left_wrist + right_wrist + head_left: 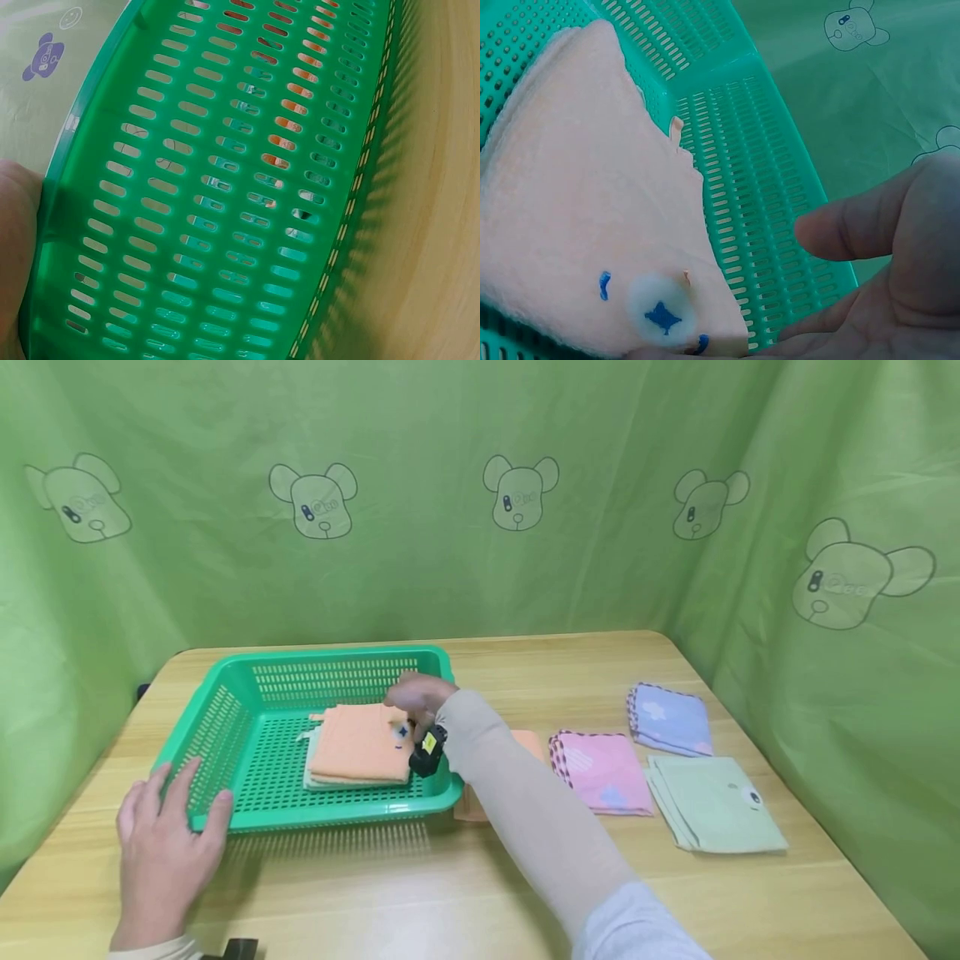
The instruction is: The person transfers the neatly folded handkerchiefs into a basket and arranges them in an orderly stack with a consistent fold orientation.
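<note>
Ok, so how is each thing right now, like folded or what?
Green basket, upright, open on top, cloths inside
Upper peach cloth in basket, folded
Pale cloth beneath, mostly covered
Pink cloth, folded
Blue cloth, folded
Light green cloth, folded
Table's peach cloth, partly hidden
Curtain, hanging

peach cloth (356,745), green basket (330,814)

The basket (322,817) sits near the far left corner of the table (360,902), stacked cloths (356,743) in its right half; folded cloths (603,774) spread from its right side toward the table's right edge.
</note>
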Tool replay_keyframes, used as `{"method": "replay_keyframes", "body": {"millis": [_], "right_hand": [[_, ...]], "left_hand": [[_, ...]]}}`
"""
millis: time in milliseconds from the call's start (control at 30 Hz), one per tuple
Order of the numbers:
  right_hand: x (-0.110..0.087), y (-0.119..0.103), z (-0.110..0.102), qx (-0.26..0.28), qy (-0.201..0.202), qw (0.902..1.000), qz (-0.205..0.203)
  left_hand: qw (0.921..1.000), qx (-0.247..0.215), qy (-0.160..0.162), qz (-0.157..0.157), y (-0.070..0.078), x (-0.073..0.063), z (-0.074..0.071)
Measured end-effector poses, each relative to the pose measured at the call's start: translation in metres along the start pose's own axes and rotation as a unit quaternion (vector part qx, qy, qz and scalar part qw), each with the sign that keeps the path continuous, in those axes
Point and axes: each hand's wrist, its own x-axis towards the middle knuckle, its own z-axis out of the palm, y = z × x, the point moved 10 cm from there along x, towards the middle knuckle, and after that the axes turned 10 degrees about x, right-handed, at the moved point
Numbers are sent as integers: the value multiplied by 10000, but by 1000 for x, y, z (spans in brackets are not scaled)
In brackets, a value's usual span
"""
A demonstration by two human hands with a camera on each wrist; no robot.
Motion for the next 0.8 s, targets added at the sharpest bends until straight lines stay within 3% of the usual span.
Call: {"method": "replay_keyframes", "body": {"millis": [433,800], "right_hand": [[2,0,-4,226,144,9996,-25],[-9,-16,-19,298,411,9979,-391]], "left_hand": [[10000,-11,-23,-19,-1,1,2],[10000,-7,15,-15,-2,0,1]]}}
